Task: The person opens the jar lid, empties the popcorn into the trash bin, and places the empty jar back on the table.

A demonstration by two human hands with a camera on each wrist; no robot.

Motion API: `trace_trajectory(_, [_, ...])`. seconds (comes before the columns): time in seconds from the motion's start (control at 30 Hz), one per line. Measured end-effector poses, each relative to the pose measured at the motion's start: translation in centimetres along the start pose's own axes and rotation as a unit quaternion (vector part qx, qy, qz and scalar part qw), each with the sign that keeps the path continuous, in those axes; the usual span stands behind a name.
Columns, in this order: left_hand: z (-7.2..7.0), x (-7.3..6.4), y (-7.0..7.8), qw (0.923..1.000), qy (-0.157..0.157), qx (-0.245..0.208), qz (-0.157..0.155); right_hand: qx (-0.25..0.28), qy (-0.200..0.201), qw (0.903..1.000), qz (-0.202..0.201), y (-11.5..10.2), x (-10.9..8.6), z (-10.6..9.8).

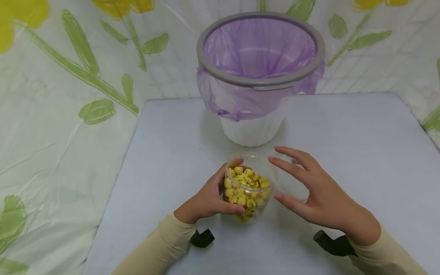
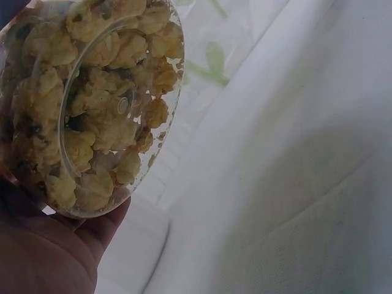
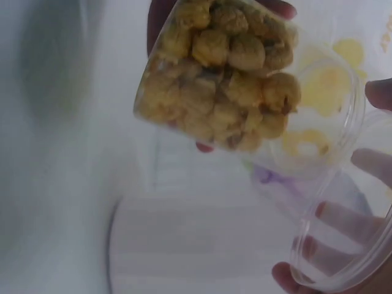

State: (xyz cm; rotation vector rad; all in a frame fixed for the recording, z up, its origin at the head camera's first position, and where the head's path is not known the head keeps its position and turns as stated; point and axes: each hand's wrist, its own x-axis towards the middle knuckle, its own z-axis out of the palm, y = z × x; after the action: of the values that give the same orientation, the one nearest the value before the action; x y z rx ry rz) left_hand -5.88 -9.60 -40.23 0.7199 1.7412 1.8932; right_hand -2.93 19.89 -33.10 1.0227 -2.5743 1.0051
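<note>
My left hand (image 1: 209, 198) grips a clear plastic jar (image 1: 252, 189) of yellow popcorn, thumb on the near side and fingers round the far side. The jar is uncovered at the top and tilts slightly. In the left wrist view its round base (image 2: 101, 116) shows popcorn pressed against it. To the right of the jar, my right hand (image 1: 319, 198) holds a clear round lid (image 3: 340, 282), thumb and fingers spread around it. The lid's rim is close beside the jar's mouth; whether they touch, I cannot tell.
Behind the jar stands a white bin (image 1: 252, 130) with a grey rim (image 1: 261, 82) and a purple liner (image 1: 233, 101) folded over it. A pale table (image 1: 172, 152) lies beneath. Flower-patterned sheeting (image 1: 51, 152) surrounds it. Black pieces (image 1: 202, 238) are at both wrists.
</note>
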Motion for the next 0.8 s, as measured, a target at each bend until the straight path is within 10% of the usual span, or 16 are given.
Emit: trace_trajectory(0.8, [0.1, -0.7, 0.1, 0.9999, -0.006, -0.004, -0.015, 0.034, 0.064, 0.9839, 0.164, 6.6, -6.6, -2.4])
